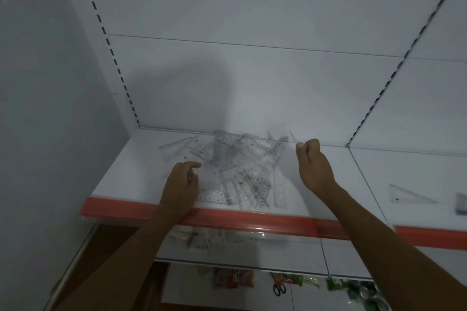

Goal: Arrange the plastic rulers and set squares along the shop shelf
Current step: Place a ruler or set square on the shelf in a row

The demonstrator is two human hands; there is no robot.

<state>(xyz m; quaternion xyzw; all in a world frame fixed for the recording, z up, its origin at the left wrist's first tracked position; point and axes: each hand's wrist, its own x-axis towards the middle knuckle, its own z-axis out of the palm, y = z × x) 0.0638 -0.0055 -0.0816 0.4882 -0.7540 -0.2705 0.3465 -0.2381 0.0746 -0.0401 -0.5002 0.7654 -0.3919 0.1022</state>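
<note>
White shop shelf point(121, 184): sorting just begun. Left hand point(180, 184), fingers curled, apparently pinches the ruler pile point(240, 171) edge; right hand point(312, 164) closed, empty. Next: separate one piece.

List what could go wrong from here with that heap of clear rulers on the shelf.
1. The heap of rulers is tangled and reaches the shelf's red front edge; pulling one could drag others off.
2. The pieces are transparent on a white shelf in dim light, so the left hand at the heap may grip the wrong one.
</note>
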